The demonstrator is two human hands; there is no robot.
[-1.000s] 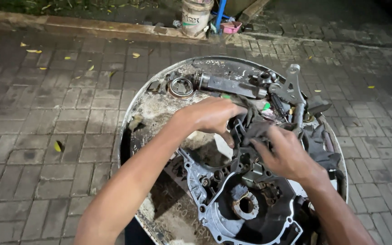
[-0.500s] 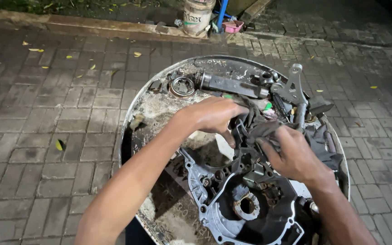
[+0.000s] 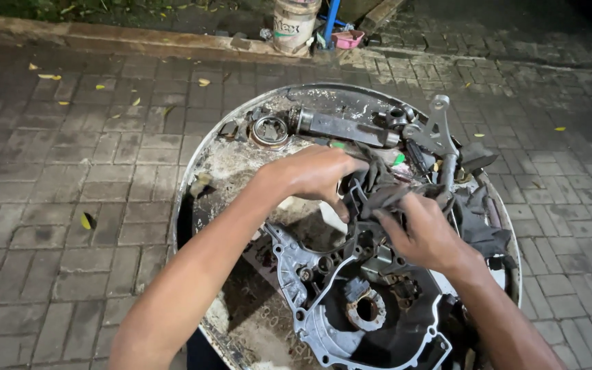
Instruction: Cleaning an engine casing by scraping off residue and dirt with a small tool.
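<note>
A dirty round metal tray holds engine parts. My left hand grips the upper edge of a dark engine case part that stands over a silver crankcase half. My right hand presses a dark greasy rag against that dark part. Both hands are closed on what they hold.
At the tray's far side lie a round bearing, a grey shaft tube and a kick lever. More dark cloth lies at the right. Brick paving surrounds the tray. A paint bucket stands by the curb.
My right hand has shifted slightly down and left with the rag over the dark part. The left hand has stayed in place.
</note>
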